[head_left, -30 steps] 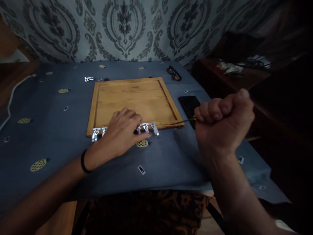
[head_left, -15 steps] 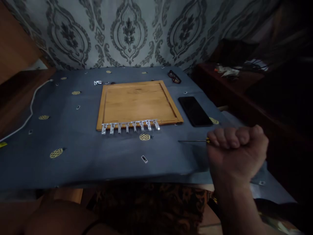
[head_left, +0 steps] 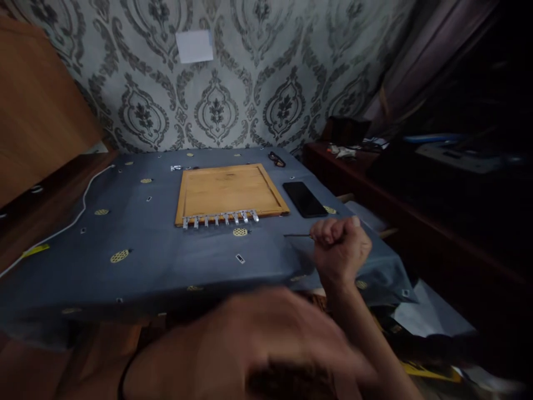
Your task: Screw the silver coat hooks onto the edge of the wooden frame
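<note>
My right hand (head_left: 340,244) is closed in a fist around a screwdriver (head_left: 296,235), whose thin shaft points left above the front right of the table. The fingers hide its handle. Low in the view and close to the camera is my left hand (head_left: 275,328), smeared by motion, so its fingers do not show clearly. Beyond both hands lies a framed wooden panel (head_left: 227,191), flat on the blue cloth. Several small silver metal fittings (head_left: 216,220) line its front edge. Another silver fitting (head_left: 176,168) rests behind the panel's far left corner.
A black phone (head_left: 305,199) lies right of the panel, with glasses (head_left: 276,159) farther back. A white cable (head_left: 86,194) runs along the left side of the blue tablecloth (head_left: 166,261). Dark furniture (head_left: 416,216) borders the right, and a patterned wall (head_left: 216,105) stands behind.
My left hand has come up into the lower middle of the view. The camera has tilted up, showing more wall. My right hand still grips the screwdriver and appears farther left.
</note>
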`<state>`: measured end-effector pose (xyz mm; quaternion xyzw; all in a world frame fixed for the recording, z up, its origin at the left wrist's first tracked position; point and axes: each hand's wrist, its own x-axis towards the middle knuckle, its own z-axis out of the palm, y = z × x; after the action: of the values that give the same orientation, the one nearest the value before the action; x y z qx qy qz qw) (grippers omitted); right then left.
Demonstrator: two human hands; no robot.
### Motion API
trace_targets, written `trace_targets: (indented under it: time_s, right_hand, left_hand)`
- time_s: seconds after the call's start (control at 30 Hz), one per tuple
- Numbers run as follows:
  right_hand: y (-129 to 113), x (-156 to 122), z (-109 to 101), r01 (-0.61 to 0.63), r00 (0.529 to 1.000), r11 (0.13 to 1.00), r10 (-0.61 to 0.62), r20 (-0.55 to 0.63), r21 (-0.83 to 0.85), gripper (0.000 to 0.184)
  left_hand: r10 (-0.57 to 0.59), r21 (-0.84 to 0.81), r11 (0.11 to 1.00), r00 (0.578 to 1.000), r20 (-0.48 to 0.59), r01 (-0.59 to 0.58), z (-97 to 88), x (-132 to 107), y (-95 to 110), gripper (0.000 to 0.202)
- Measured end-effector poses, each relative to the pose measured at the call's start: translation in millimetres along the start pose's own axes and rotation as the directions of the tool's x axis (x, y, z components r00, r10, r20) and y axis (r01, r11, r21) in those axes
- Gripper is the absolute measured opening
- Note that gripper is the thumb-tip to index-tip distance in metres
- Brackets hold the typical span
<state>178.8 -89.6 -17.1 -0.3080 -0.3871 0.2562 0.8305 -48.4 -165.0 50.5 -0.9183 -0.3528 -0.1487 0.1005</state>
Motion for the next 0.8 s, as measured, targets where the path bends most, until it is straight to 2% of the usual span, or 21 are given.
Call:
trace_targets:
  time_s: [0.07, 0.17, 0.23, 0.27, 0.33, 0.43, 0.53, 0.6, 0.8]
  right_hand:
    - [0.3, -3.0, 1.9, 0.032, 0.999, 0.999, -0.032, 0.021, -0.019, 0.056]
    - [0.9, -8.6, 4.0, 0.07, 0.995, 0.995, -0.064, 0.077, -0.071, 0.058]
    - [1.2, -13.9, 4.4, 0.082, 0.987, 0.989, -0.063, 0.146, -0.126, 0.058]
    - [1.2, -17.0, 4.3, 0.084, 0.98, 0.983, -0.052, 0.192, -0.161, 0.057]
    - [0.8, -23.5, 3.4, 0.087, 0.956, 0.967, -0.013, 0.294, -0.24, 0.057]
    - [-0.5, -31.1, 0.8, 0.1, 0.907, 0.935, 0.054, 0.417, -0.339, 0.054]
    - [-1.2, -33.8, -3.4, 0.115, 0.878, 0.922, 0.08, 0.472, -0.37, 0.052]
    - [-0.1, -34.2, -7.5, 0.116, 0.881, 0.925, 0.073, 0.467, -0.363, 0.05]
    - [6.0, -39.9, -19.1, 0.088, 0.934, 0.942, 0.035, 0.355, -0.325, 0.048]
  left_hand:
    - [-0.036, -0.162, 0.986, 0.998, -0.054, 0.027, 12.1, -0.4, -15.5, 0.043]
    - [-0.222, -0.333, 0.927, 0.968, -0.12, 0.172, 42.4, 9.7, -52.5, 0.035]
    - [-0.271, -0.286, 0.931, 0.955, -0.124, 0.227, 60.8, 21.1, -77.0, 0.04]
    - [-0.268, -0.242, 0.942, 0.955, -0.126, 0.232, 67.7, 27.4, -86.7, 0.043]
    - [-0.232, -0.159, 0.963, 0.971, -0.063, 0.22, 76.9, 39.7, -99.4, 0.053]
    - [-0.179, -0.113, 0.977, 0.983, 0.044, 0.183, 85.3, 56.0, -105.5, 0.065]
    - [-0.144, -0.106, 0.982, 0.984, 0.108, 0.155, 93.2, 68.7, -106.8, 0.062]
    - [-0.138, -0.093, 0.984, 0.981, 0.138, 0.151, 97.8, 74.6, -108.3, 0.059]
    - [-0.141, -0.091, 0.983, 0.975, 0.175, 0.158, 102.4, 81.6, -109.9, 0.055]
